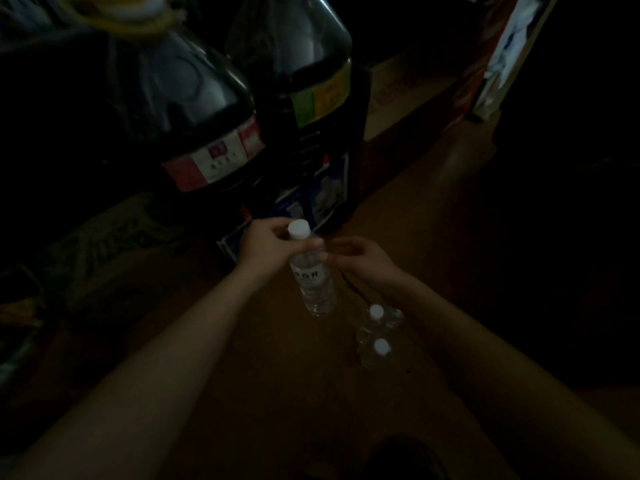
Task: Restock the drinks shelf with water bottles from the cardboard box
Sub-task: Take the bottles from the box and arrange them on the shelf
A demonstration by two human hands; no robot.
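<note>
Water bottle (313, 271) in left hand (266, 247), above dim brown floor (277, 393).

Clear glossy plastic water bottle (313, 278), matt white cap (299, 229), brown floor (277, 393).

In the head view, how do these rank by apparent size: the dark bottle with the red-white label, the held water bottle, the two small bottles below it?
1. Dark bottle, though nearest the camera.
2. Held water bottle.
3. Two small bottles: alike, unranked.
</note>
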